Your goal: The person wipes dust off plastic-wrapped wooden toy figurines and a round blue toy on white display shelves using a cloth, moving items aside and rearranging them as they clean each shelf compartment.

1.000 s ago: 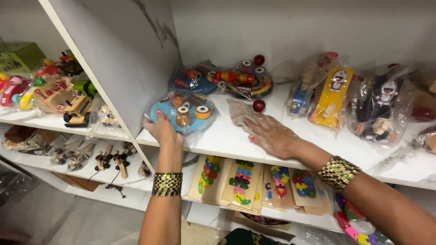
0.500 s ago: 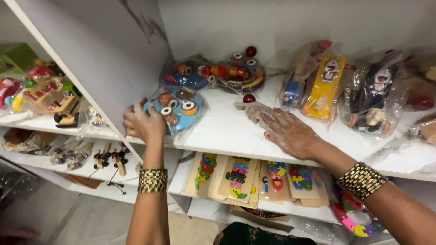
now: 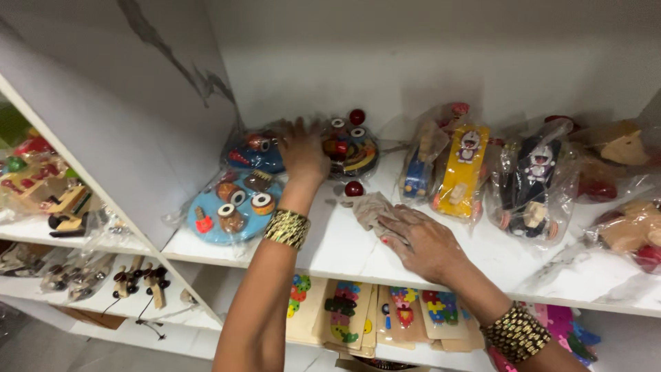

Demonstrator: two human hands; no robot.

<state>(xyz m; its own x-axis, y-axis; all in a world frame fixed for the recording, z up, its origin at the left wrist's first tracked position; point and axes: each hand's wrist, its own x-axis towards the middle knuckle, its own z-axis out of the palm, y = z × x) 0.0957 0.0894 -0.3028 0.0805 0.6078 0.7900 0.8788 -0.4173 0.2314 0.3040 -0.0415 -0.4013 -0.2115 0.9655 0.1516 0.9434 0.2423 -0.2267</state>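
My left hand reaches to the back of the white shelf, fingers spread over a bagged round toy with coloured pieces; whether it grips the toy is unclear. A blue round toy with small drums lies in plastic beside my left forearm, and another blue toy sits behind it. My right hand lies flat on the shelf, pressing a beige cloth. A small red ball rests just beyond the cloth. Both wrists wear gold bangles.
Bagged cartoon figure toys and wooden toys fill the right of the shelf. Colourful wooden puzzles lie on the shelf below. A white partition stands at left, with more toys beyond it.
My left hand has moved from the shelf's front edge by the blue drum toy up to the round toy at the back. My right hand stays on the cloth. The view came closer.
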